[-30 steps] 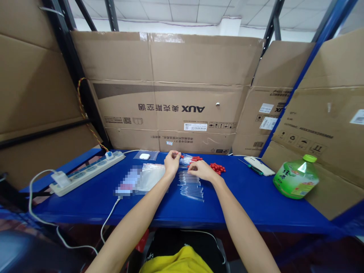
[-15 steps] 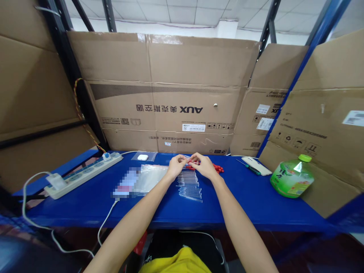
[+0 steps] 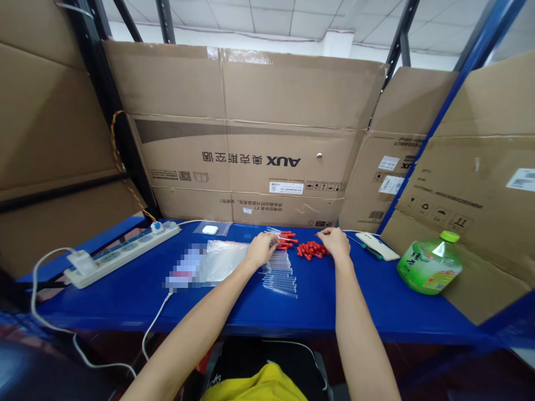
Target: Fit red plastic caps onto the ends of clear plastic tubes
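Observation:
My left hand is closed in a pinch around a thin clear tube, which points right over the red-capped tubes. Farther right, my right hand pinches a small red rubber bulb at its fingertips, by the edge of a pile of loose red rubber bulbs. A row of bare clear tubes lies in front of my left hand, nearer to me. My left fingers partly cover the ends of the capped tubes.
Clear plastic bags and a blurred-out phone lie left. A power strip runs along the left edge. At right are a white object, a green screwdriver and a green bottle. Cardboard walls the back.
My hands were together over the red-capped tubes. My right hand has moved right to the bulb pile, uncovering it, while my left stays near its place.

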Demonstrator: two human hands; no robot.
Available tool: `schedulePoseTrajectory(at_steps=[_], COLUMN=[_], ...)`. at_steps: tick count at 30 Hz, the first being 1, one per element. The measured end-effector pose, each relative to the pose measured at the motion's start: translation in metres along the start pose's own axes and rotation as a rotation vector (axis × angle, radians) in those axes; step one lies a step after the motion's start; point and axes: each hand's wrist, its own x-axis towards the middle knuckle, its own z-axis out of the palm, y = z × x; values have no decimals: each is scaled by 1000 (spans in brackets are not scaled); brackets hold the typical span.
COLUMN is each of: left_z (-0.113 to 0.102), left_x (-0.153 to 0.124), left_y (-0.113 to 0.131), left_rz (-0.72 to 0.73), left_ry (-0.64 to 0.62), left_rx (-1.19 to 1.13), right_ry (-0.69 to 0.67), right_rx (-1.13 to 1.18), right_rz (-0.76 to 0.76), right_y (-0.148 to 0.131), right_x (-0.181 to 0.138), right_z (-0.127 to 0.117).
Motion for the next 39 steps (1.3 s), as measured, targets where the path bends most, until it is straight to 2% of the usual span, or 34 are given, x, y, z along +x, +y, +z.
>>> schedulePoseTrajectory(at_steps=[4, 7, 11, 17, 22, 25, 28, 34, 39], left_z=[2, 1, -3, -6, -7, -6, -4, 2, 0], left_x=[0, 0, -1, -1, 1, 1, 2, 5, 7], left_y=[-2, 0, 3, 6, 6, 5, 1, -10, -9], left_rz=[7, -10, -38, -79, -107, -117, -96, 20, -45], left_ry=[-35, -99, -178, -198, -222, -225, -233, -201, -91], left_rx=[23, 93, 204, 277, 236, 195, 159, 122, 40], right_ry=[-138, -239, -292, -270, -154, -89, -64, -137, -205], right_rx=[-32, -61, -124, -153, -127, -80, -25, 20, 40], right_rz=[10, 44, 100, 127, 100, 38, -99, -392, -541], right_y=[15, 15, 10, 2, -7, -13, -21, -39, -49], right_x=[9, 10, 6, 2, -3, -7, -11, -21, -30], right_z=[-2, -3, -8, -12, -11, -8, -2, 14, 23])
